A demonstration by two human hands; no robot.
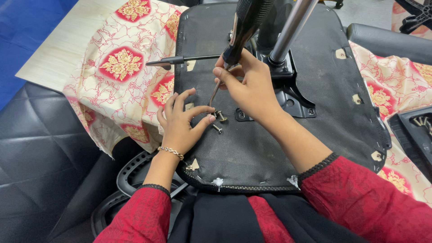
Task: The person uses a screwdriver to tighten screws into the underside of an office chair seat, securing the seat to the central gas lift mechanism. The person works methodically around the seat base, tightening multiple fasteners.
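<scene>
On the black underside of an upturned chair seat [270,148], near its middle, the right hand [252,87] is closed around a screwdriver [245,27], whose thin shaft slants down to a bolt [220,116]. Just beside it, the left hand [180,123] rests on the fabric with fingers half curled, thumb and forefinger pinched at that bolt; a second small screw [217,128] lies loose close by, touching neither hand. Behind the right hand, the black metal base plate [292,96] and a tilted chrome column [292,27] crowd the far side. A slim black lever [180,60] sticks out past the seat's left edge. Bare seat lies open toward the near edge and right edge. A floral cloth [121,76] spreads under the seat on both sides, and a black tray of screws [416,130] sits off the right edge.
</scene>
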